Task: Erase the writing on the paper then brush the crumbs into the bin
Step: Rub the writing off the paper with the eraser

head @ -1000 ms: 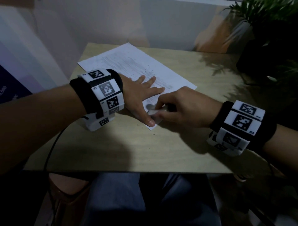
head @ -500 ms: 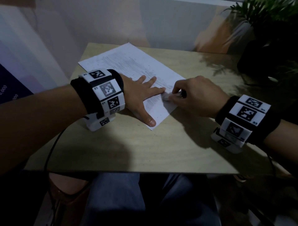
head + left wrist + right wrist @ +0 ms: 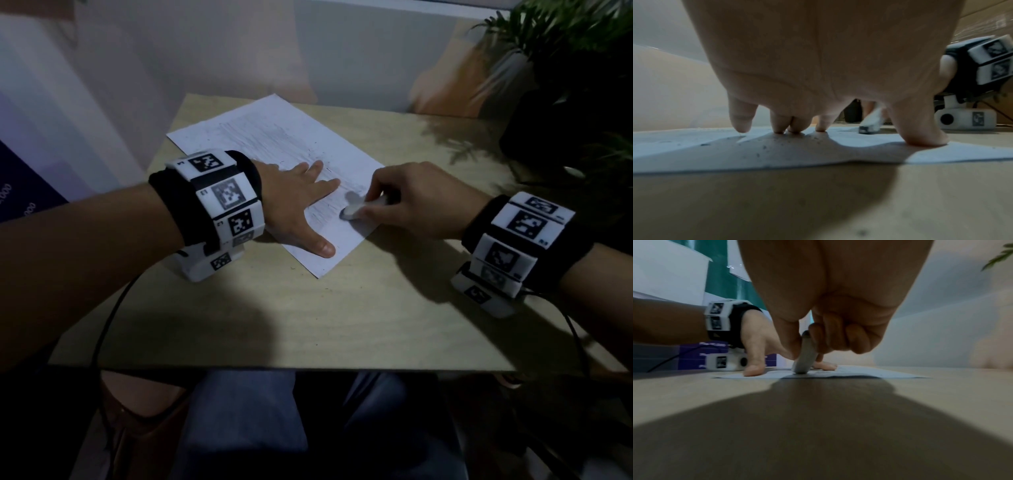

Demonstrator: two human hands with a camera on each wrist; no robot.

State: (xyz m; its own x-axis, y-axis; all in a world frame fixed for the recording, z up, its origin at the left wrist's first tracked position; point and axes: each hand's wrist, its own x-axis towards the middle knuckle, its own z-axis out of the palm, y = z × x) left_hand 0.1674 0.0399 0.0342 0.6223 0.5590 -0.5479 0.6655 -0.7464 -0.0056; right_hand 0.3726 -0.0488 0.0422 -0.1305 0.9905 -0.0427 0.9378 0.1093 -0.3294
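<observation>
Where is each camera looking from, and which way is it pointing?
Head: worn on the head, looks forward and down at the table; both forearms, the left hand and the right hand show.
Left wrist: low on the table, looks along the left hand's fingers pressing the paper.
Right wrist: low on the table, looks along the right hand gripping the eraser.
Shared: both wrist views show the paper, the eraser and the opposite wrist.

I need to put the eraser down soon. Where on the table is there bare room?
Bare wood runs along the table's near edge, below the paper and between both wrists. Another patch lies right of the paper, toward the plant. The paper's near corner is crowded: left hand, right hand, eraser.
</observation>
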